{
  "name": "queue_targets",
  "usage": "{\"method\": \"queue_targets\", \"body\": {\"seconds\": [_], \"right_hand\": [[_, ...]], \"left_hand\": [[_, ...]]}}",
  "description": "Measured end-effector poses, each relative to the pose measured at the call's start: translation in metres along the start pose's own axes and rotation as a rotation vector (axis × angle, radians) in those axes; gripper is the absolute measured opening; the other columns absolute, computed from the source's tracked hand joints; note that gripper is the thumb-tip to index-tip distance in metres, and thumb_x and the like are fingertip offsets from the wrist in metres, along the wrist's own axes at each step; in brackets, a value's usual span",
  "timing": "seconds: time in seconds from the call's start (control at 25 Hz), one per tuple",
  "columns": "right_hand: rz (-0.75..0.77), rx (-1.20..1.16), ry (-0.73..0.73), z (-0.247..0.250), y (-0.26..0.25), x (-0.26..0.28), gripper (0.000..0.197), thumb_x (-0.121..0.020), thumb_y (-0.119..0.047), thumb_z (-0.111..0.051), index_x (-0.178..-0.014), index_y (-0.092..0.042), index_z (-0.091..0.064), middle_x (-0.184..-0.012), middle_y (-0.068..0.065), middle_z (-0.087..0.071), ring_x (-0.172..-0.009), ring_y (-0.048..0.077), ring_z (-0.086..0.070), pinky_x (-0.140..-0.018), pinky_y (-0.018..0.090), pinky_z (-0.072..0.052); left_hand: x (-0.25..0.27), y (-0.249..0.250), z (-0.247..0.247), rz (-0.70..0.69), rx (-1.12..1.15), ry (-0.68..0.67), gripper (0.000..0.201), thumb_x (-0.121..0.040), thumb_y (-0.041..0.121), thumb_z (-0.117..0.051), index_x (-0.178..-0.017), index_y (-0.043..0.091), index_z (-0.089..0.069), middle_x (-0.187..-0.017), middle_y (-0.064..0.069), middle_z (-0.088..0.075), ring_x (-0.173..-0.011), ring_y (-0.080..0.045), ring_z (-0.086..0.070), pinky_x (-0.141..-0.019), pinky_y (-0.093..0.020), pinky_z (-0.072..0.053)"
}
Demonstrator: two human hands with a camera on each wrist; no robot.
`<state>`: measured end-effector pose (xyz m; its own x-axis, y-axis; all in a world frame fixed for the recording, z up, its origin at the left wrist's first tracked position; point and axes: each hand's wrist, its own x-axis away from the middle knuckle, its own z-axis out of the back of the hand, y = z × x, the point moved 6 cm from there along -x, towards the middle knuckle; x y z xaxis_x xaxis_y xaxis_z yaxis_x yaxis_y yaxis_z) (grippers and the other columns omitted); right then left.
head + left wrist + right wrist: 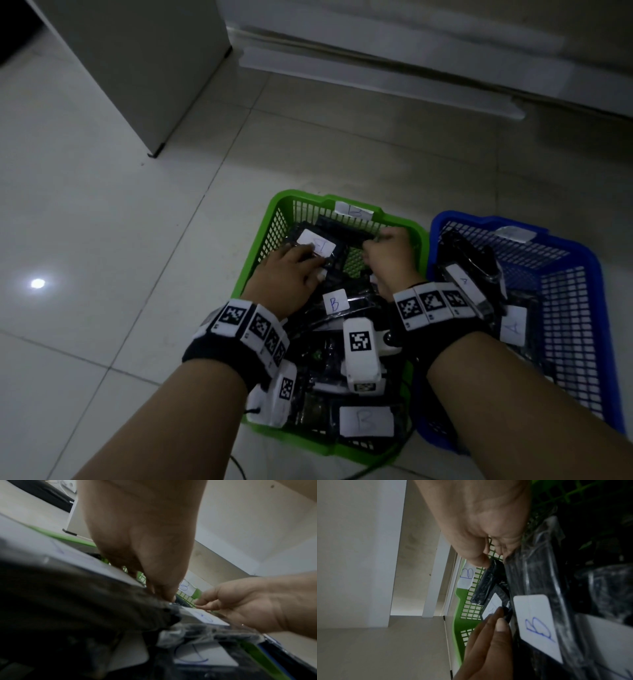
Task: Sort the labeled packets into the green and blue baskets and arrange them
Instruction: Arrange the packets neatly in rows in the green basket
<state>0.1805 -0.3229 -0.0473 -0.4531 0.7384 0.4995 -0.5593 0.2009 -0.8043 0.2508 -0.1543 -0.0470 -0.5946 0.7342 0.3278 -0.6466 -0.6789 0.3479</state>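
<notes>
The green basket (270,222) carries a "B" tag on its far rim (352,210) and holds several dark plastic packets with white "B" labels (335,301) (536,622). My left hand (310,260) lies with straight fingers (498,615) on a labelled packet (317,245) at the basket's far left. To its right, my right hand (380,243) pinches a dark packet (488,582) between thumb and fingers against the far wall. The blue basket (589,274) stands just right of the green one and holds packets labelled "A" (464,281).
Both baskets sit on a pale tiled floor (102,222). A white cabinet (137,68) stands at the back left and a wall skirting (376,78) runs along the back. A dark cable (236,469) trails on the floor near the green basket's front.
</notes>
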Motion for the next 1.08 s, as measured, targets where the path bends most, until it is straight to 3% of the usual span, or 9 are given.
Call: {"method": "queue_targets", "body": {"seconds": [0.12, 0.2, 0.28, 0.4, 0.52, 0.68, 0.76, 0.96, 1.08], "right_hand": [[0.034, -0.064, -0.107, -0.005, -0.007, 0.01, 0.025, -0.089, -0.005, -0.055, -0.111, -0.016, -0.05, -0.089, 0.001, -0.058, -0.078, 0.023, -0.059, -0.08, 0.039, -0.053], [0.077, -0.072, -0.149, -0.007, -0.008, 0.008, 0.022, -0.093, -0.004, -0.052, -0.111, -0.009, -0.062, -0.095, 0.006, -0.063, -0.083, 0.022, -0.06, -0.087, 0.038, -0.052], [0.121, -0.102, -0.098, -0.006, -0.009, 0.008, 0.021, -0.092, -0.001, -0.051, -0.101, -0.007, -0.069, -0.097, 0.008, -0.067, -0.086, 0.02, -0.062, -0.088, 0.035, -0.053], [0.197, -0.1, -0.029, -0.001, -0.01, 0.017, 0.028, -0.091, -0.001, -0.052, -0.084, -0.02, -0.071, -0.091, -0.002, -0.069, -0.083, 0.015, -0.065, -0.078, 0.025, -0.053], [0.206, -0.092, -0.047, 0.001, -0.006, 0.026, 0.033, -0.092, -0.001, -0.051, -0.077, -0.023, -0.07, -0.091, -0.001, -0.068, -0.082, 0.013, -0.065, -0.078, 0.026, -0.053], [0.004, 0.042, -0.282, -0.012, 0.003, 0.018, 0.027, -0.092, 0.003, -0.044, -0.097, -0.001, -0.07, -0.085, 0.007, -0.065, -0.07, 0.011, -0.057, -0.064, 0.02, -0.049], [-0.041, 0.127, -0.366, -0.02, 0.001, 0.018, 0.027, -0.093, -0.001, -0.045, -0.104, 0.0, -0.069, -0.088, 0.007, -0.065, -0.071, 0.013, -0.055, -0.062, 0.02, -0.046], [-0.051, 0.275, -0.462, -0.034, -0.011, 0.013, 0.024, -0.092, -0.002, -0.051, -0.1, -0.009, -0.072, -0.107, 0.009, -0.067, -0.092, 0.021, -0.06, -0.091, 0.034, -0.051], [0.024, 0.29, -0.564, -0.034, -0.018, 0.018, 0.022, -0.091, -0.006, -0.055, -0.102, -0.016, -0.071, -0.108, 0.007, -0.067, -0.09, 0.02, -0.062, -0.093, 0.04, -0.052]], "left_hand": [[0.001, 0.004, 0.0, 0.048, -0.083, -0.001, 0.046, -0.095, 0.055, -0.03, -0.139, 0.043, -0.037, -0.153, 0.01, -0.025, -0.14, -0.026, -0.02, -0.116, -0.044, -0.02], [0.002, 0.006, 0.001, 0.07, -0.081, -0.021, 0.046, -0.095, 0.055, -0.03, -0.139, 0.044, -0.037, -0.151, 0.008, -0.025, -0.138, -0.026, -0.023, -0.116, -0.043, -0.02], [0.003, 0.004, 0.001, 0.077, -0.08, -0.044, 0.046, -0.095, 0.055, -0.03, -0.139, 0.044, -0.037, -0.151, 0.008, -0.025, -0.136, -0.027, -0.026, -0.115, -0.042, -0.021], [0.004, 0.003, 0.001, 0.073, -0.1, -0.067, 0.048, -0.096, 0.054, -0.03, -0.142, 0.042, -0.034, -0.152, 0.006, -0.023, -0.135, -0.028, -0.027, -0.114, -0.043, -0.022], [0.001, 0.004, 0.001, 0.058, -0.101, -0.082, 0.05, -0.097, 0.05, -0.032, -0.144, 0.035, -0.032, -0.153, 0.002, -0.025, -0.138, -0.029, -0.025, -0.115, -0.044, -0.022], [0.003, -0.002, 0.023, 0.069, 0.114, 0.142, 0.038, -0.09, 0.027, -0.048, -0.123, 0.014, -0.061, -0.129, -0.009, -0.053, -0.116, -0.03, -0.051, -0.098, -0.037, -0.043], [0.009, -0.006, 0.032, 0.113, 0.161, 0.218, 0.028, -0.088, 0.019, -0.053, -0.111, 0.011, -0.067, -0.116, -0.01, -0.057, -0.106, -0.029, -0.054, -0.09, -0.034, -0.044], [0.011, -0.009, 0.021, 0.058, 0.138, 0.101, 0.044, -0.083, 0.023, -0.041, -0.12, 0.014, -0.064, -0.128, -0.008, -0.058, -0.113, -0.031, -0.054, -0.097, -0.038, -0.045], [0.011, -0.012, 0.013, 0.066, 0.071, 0.017, 0.048, -0.083, 0.03, -0.037, -0.122, 0.018, -0.062, -0.13, -0.007, -0.057, -0.115, -0.03, -0.054, -0.099, -0.037, -0.044]]}}
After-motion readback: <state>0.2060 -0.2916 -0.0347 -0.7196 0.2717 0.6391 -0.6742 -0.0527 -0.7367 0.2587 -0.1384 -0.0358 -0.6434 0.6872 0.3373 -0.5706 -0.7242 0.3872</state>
